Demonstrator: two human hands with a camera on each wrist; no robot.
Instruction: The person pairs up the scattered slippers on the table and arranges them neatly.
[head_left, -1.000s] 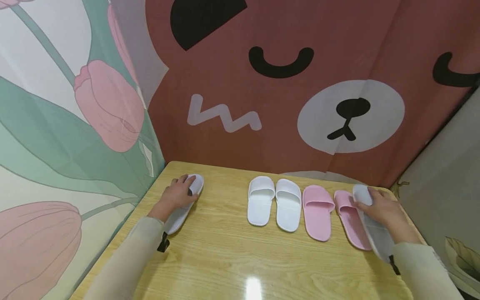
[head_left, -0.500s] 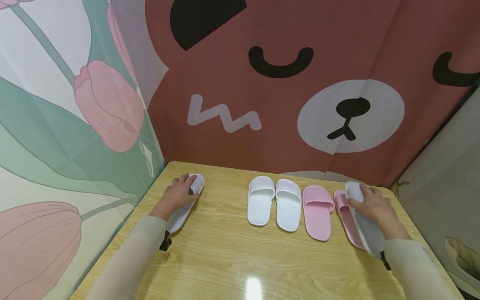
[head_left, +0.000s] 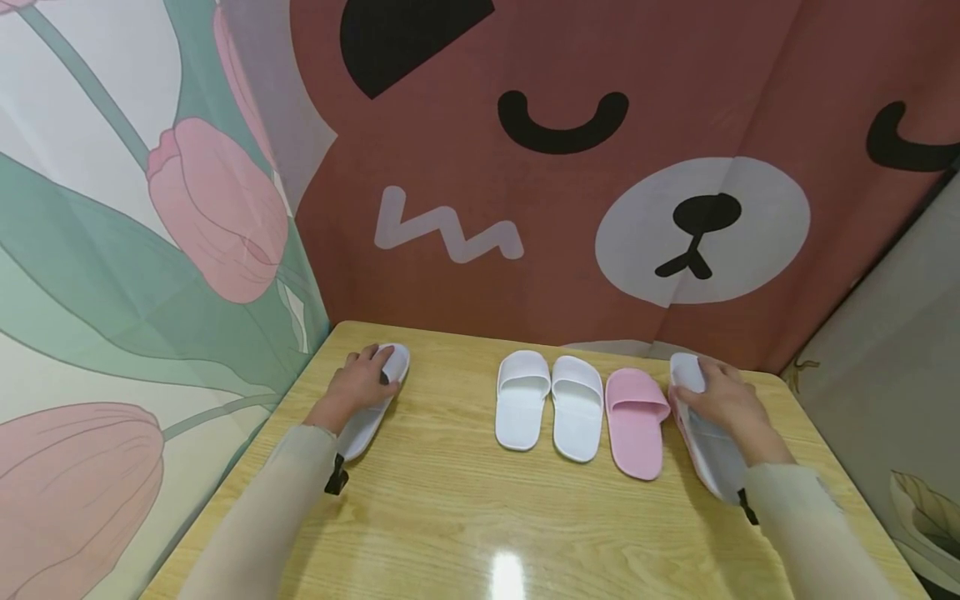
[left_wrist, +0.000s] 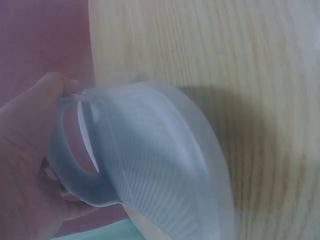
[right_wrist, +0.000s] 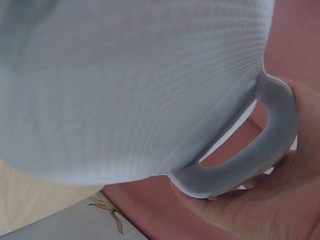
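Observation:
Near the left end of the table, my left hand grips a pale grey-white slipper across its strap. The left wrist view shows the ribbed footbed at a tilt, with table beyond it. On the right side, my right hand holds a similar pale slipper by the strap, thumb on the left side. It overlaps a pink slipper, of which only a thin edge shows along the left. Another pink slipper lies just left of it, toe toward the wall. The right strap loop shows up close in the right wrist view.
A pair of white slippers, the left one and the right one, lies mid-table beside the pink slipper. Around the wooden table hang a bear-print cloth behind and a tulip-print cloth at the left.
My right hand has moved left with its pale slipper, which now covers nearly all of the rightmost pink slipper. My left hand and its slipper have hardly shifted.

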